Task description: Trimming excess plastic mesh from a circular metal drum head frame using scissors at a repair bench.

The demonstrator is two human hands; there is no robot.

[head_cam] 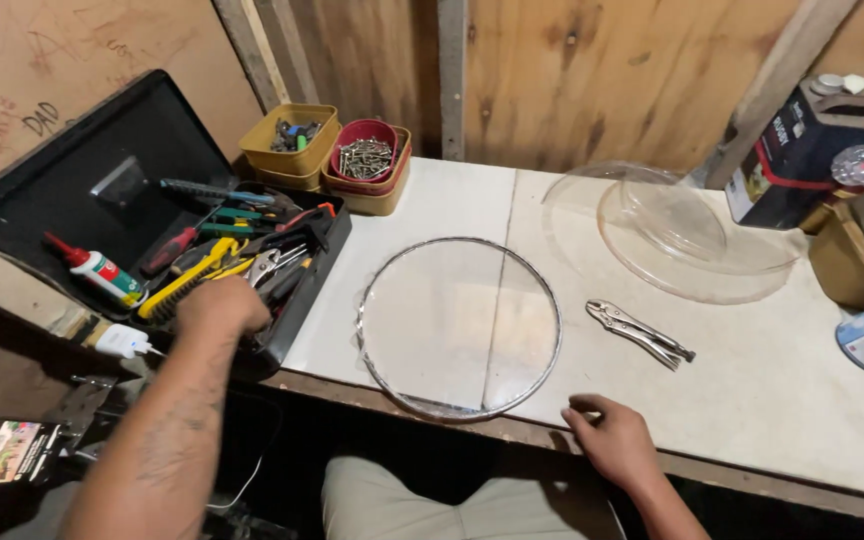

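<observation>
My left hand (220, 306) reaches into an open black toolbox (102, 170) at the left, fingers down among pliers, screwdrivers and a yellow-handled tool (192, 275); what it grips is hidden. My right hand (610, 436) rests on the front edge of the white worktop, fingers curled, holding nothing. Just left of it lies a flat round clear disc with a metal rim (459, 325). Locking pliers (640, 333) lie on the worktop beyond my right hand.
A clear plastic dome (672, 235) sits at the back right. Yellow and red tubs of screws (364, 160) stand against the wooden wall. A dark can (802, 150), a basket and other containers crowd the right edge. A white charger (122, 341) lies beside the toolbox.
</observation>
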